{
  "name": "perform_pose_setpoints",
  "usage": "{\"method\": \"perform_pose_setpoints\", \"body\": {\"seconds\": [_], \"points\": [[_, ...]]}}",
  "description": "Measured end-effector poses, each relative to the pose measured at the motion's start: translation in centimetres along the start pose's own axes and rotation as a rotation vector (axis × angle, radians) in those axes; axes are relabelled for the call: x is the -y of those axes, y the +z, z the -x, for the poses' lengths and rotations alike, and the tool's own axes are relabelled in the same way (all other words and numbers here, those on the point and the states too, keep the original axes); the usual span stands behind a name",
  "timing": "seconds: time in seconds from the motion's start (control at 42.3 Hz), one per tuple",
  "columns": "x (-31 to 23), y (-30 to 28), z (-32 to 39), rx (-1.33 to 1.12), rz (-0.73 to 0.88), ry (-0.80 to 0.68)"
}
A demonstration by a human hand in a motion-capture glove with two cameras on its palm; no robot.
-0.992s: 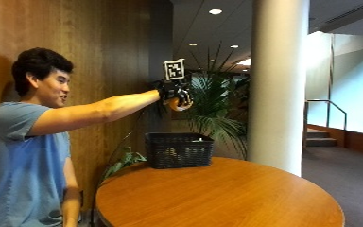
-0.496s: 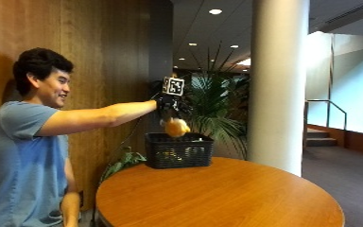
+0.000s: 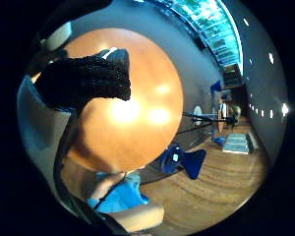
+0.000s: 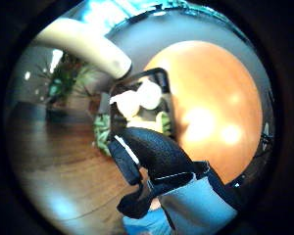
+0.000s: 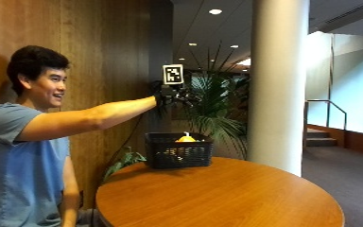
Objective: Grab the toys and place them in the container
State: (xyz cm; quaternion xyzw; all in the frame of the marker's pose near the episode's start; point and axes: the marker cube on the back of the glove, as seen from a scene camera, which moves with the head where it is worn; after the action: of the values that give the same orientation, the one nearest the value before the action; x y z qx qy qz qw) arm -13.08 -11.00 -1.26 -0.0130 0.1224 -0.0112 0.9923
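Near edge of the round wooden desk: bare wood as far as the outside view shows, no toy lying on it. The little-finger palm view shows the same broad bare top.

Far-left edge of the desk: black mesh container stands upright close to the rim. A yellow-orange toy pokes above its rim, resting inside. The thumb-side palm view looks down into the container and shows pale rounded toys piled in it, with something green beside them; exact shapes cannot be told.

Above the container: the gloved right hand is at the end of an outstretched arm, well clear of the rim, at about head height. Grip state: released. The black fingers arc loosely in the palm views with nothing between them and the palm.

Judgement: the drop into the container looks done, and the step in hand is clearing the hand away.

How to do it well:
- Draw the hand back towards the body along the line of the arm, not downward, so the glove does not catch the container rim or nudge it off the desk edge.
- Keep the fingers relaxed on the way back.
- Check the desk and the floor by the plant for any toy left out; none is visible here.
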Motion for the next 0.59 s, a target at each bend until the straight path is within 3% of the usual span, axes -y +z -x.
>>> {"method": "perform_pose_setpoints", "body": {"seconds": [0.094, 0.189, 0.331, 0.496, 0.591], "points": [[-1.0, 1.0, -4.1, -0.053, -0.025, 0.057], [-2.1, 1.8, -5.8, 0.077, -0.029, 0.072], [-3.9, 4.3, -11.8, 0.001, 0.003, 0.167], [-5.4, 6.2, -14.3, 0.015, -0.017, 0.076], [-5.6, 8.0, -15.4, -0.027, 0.003, 0.144]]}}
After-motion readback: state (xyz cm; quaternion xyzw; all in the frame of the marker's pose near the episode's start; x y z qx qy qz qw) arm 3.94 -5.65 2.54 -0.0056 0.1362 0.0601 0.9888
